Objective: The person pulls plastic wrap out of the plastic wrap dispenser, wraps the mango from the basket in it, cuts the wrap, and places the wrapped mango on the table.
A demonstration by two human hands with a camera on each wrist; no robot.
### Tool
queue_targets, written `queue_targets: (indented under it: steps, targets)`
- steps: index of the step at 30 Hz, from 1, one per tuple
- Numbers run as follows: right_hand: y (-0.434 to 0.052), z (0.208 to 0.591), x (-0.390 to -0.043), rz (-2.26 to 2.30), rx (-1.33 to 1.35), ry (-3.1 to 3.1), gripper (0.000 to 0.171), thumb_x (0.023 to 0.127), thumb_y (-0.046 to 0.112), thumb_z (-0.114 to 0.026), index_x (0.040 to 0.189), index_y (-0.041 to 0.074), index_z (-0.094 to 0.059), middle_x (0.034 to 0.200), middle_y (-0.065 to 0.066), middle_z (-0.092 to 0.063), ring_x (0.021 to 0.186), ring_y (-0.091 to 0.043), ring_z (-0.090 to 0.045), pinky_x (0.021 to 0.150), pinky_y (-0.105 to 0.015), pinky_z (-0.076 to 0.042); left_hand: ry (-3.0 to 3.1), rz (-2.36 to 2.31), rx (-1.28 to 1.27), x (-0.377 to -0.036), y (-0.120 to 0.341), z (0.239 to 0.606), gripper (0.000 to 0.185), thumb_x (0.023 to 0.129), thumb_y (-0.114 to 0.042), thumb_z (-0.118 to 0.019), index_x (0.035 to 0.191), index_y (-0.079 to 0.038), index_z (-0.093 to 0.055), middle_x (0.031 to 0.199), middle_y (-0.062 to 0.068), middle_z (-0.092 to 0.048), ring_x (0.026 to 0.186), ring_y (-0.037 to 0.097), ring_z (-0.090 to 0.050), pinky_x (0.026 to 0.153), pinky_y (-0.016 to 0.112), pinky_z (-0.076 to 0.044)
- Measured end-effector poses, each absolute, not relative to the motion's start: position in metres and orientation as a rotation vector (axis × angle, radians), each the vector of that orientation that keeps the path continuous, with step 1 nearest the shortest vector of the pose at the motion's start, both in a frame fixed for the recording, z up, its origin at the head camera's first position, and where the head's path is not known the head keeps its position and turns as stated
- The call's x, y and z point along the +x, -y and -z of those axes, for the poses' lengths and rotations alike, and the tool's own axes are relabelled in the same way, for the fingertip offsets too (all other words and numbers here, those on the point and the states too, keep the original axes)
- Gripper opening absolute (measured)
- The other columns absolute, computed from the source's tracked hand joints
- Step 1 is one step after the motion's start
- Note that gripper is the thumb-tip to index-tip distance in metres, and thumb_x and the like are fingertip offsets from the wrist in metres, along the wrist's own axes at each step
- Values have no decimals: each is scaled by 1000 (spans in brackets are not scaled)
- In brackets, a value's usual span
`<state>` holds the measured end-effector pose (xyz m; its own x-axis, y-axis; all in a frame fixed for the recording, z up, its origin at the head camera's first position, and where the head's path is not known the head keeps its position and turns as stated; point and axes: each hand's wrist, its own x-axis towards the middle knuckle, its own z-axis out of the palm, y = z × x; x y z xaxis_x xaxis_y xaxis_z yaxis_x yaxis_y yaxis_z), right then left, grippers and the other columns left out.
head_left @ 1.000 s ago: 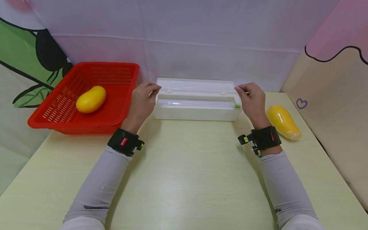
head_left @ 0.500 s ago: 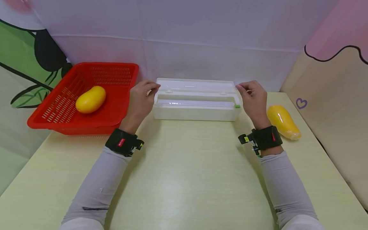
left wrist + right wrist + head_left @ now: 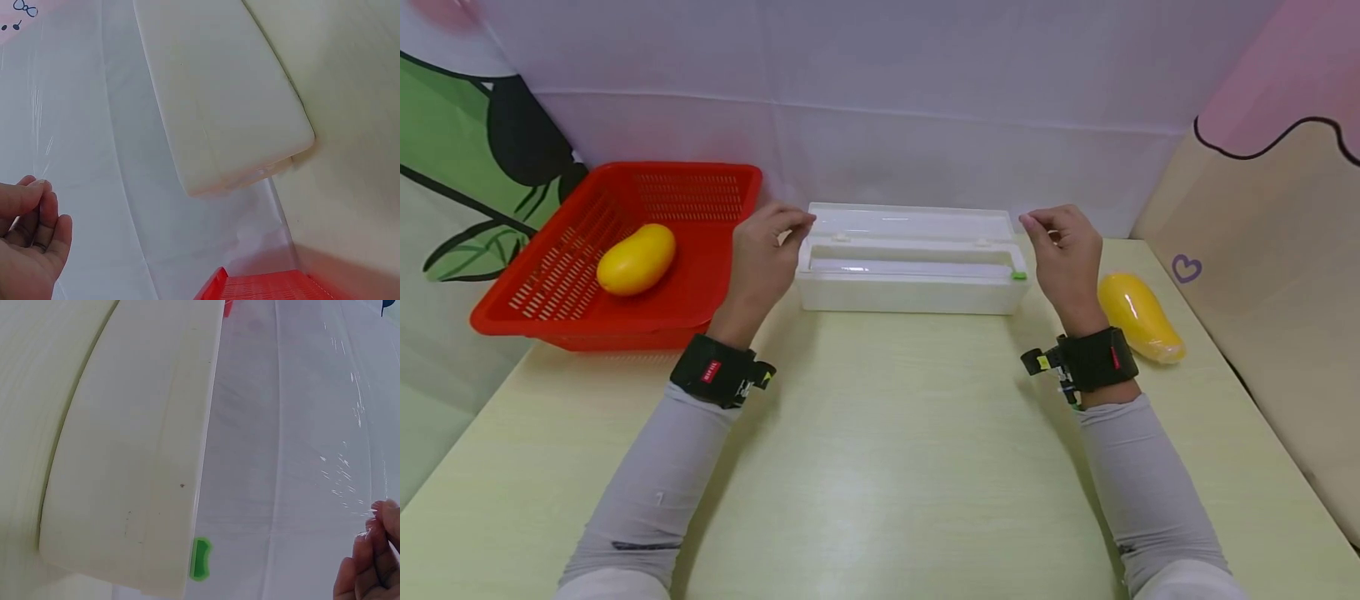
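A clear sheet of plastic wrap [image 3: 342,469] shows only by its glints, stretched between my two hands above the dispenser. My left hand [image 3: 763,258] pinches one corner between thumb and fingers, at the box's left end. At the right end, my right hand [image 3: 1067,267] pinches the other corner the same way. The white cling film dispenser [image 3: 910,296] rests on the table with its lid [image 3: 917,222] raised at the back. A pale roll [image 3: 910,267] lies inside it. On its front right edge sits a green slider [image 3: 200,558].
A red plastic basket [image 3: 700,312] stands left of the dispenser, holding a yellow mango [image 3: 636,260]. Another mango [image 3: 1138,317], shiny as if wrapped in film, lies on the table beyond my right wrist. A pale cloth backdrop [image 3: 887,158] hangs close behind the box.
Both hands have risen a little and spread slightly apart, lifting the plastic wrap's edge off the dispenser. The dispenser, basket and mangoes have stayed in place.
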<state>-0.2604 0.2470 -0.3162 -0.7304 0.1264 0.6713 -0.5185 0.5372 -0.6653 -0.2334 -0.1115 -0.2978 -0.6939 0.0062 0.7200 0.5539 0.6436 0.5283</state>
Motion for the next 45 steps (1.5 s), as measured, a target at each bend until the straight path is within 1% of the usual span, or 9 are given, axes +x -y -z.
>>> queue_targets:
  steps: [5,13,20,24,27,31,36,42,45]
  targets:
    - [-247,315,-259,-1213,316,2077,24,97,17,-64,103,-5,-73,97,-14,-61,85,-7,-50,81,-16,-44,2128,1019,-440,-233,111,296,14,93,1,-66,102,5,-76,95,18,-70,88,30,-63,83,42,-56]
    - [-245,311,-255,-1225,328,2047,23,97,16,-64,103,-5,-73,96,-14,-62,85,-6,-50,80,-16,-44,2134,1013,-423,-231,111,294,15,94,-1,-65,103,3,-76,97,18,-71,89,28,-65,86,40,-56]
    - [-244,308,-252,-1223,326,2010,20,96,13,-66,101,-4,-74,96,-15,-63,84,-4,-50,79,-15,-44,2115,1033,-429,-229,109,290,15,94,-1,-65,104,3,-76,97,17,-71,92,27,-66,90,37,-55]
    - [-244,307,-253,-1221,322,1993,19,95,11,-67,101,-5,-74,96,-16,-63,84,-3,-49,78,-15,-43,2098,1019,-434,-229,109,289,16,94,-1,-65,104,3,-76,98,17,-71,93,27,-66,91,36,-55]
    - [-244,306,-253,-1217,337,1976,19,95,10,-67,101,-6,-73,95,-15,-63,84,-3,-49,78,-16,-42,2074,997,-451,-230,110,290,15,94,0,-65,104,3,-76,98,17,-71,92,28,-66,89,38,-55]
    - [-244,304,-250,-1227,375,1949,20,95,11,-66,101,-7,-73,93,-12,-63,83,-3,-49,77,-18,-43,2035,968,-473,-229,110,289,15,94,0,-65,103,4,-76,97,18,-71,89,28,-65,85,41,-56]
    - [-243,301,-247,-1244,393,1934,19,95,11,-67,100,-6,-74,92,-7,-62,83,-4,-50,77,-19,-42,2016,962,-471,-227,110,288,15,93,0,-65,103,4,-76,97,18,-71,89,28,-66,86,41,-56]
    - [-244,300,-247,-1260,380,1941,18,94,10,-67,100,-6,-74,91,7,-58,84,-4,-50,78,-19,-42,2009,959,-469,-227,110,287,15,93,0,-65,103,5,-76,98,18,-71,90,28,-66,88,41,-55]
    - [-244,298,-246,-1266,387,1936,19,94,11,-67,100,-6,-74,90,10,-57,84,-4,-51,78,-19,-43,2013,957,-458,-226,110,287,15,94,-1,-65,104,4,-76,99,17,-71,90,27,-66,87,40,-56]
